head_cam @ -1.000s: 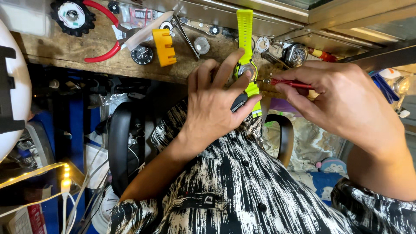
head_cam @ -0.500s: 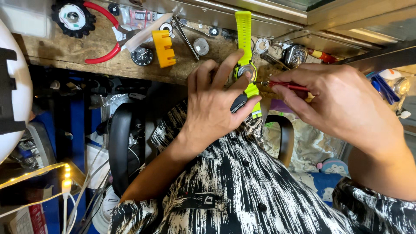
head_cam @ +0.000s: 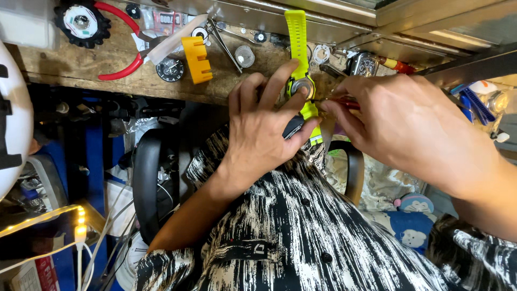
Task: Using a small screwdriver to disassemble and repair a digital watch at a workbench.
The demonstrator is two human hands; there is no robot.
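- Nearest the camera is the person's black-and-white streaked shirt, with both forearms reaching up from it toward the bench.
- The left hand is closed around a wristwatch with a yellow-green strap – thumb against the lower strap, index finger laid up beside the round metal case, which faces up.
- The right hand pinches a slim red-handled tool between thumb and fingertips; its tip meets the right side of the watch case.
- The watch sits at the front edge of the wooden workbench, its upper strap lying straight across the board and its lower strap hanging over the edge.
- Further back on the bench, left of the watch – a small grey disc, metal tweezers, a yellow slotted block, a dark watch face and red-handled pliers.
- At the far left corner lies a black toothed wheel.
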